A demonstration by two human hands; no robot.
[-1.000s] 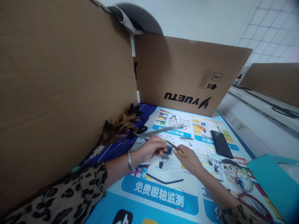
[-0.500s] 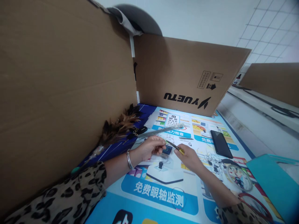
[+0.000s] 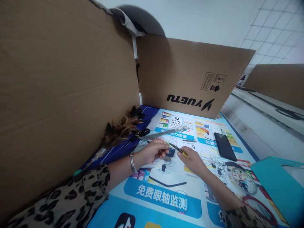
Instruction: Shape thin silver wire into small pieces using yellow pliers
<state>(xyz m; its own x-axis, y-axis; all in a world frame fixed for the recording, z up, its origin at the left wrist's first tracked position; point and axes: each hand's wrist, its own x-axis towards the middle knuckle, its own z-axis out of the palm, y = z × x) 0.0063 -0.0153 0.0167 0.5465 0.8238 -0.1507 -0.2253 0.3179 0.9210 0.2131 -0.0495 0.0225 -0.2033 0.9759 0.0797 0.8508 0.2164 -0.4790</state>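
My left hand (image 3: pixel 154 150) is closed in a pinch above the printed table cover. Whatever lies between its fingertips is too small to make out; a tiny green spot shows near them. My right hand (image 3: pixel 193 161) is wrapped round the yellow-handled pliers (image 3: pixel 176 148). Their slim dark jaws point left and reach the left fingertips; whether the jaws touch anything I cannot tell. Just beyond both hands, a bundle of thin silvery wires (image 3: pixel 163 133) lies slantwise on the cover. A few short dark pieces (image 3: pixel 189 140) rest to its right.
Cardboard panels (image 3: pixel 185 69) wall off the left and back. Along the left one lie a feather duster (image 3: pixel 122 126) and a black fob (image 3: pixel 144 132). To the right are a phone (image 3: pixel 225 146), a round clear dish (image 3: pixel 253 189), a red hoop (image 3: pixel 273 218) and a teal box (image 3: pixel 277 186).
Almost nothing differs. My left forearm and bracelet have shifted very slightly right; the pliers stay in my right hand at the left fingertips.
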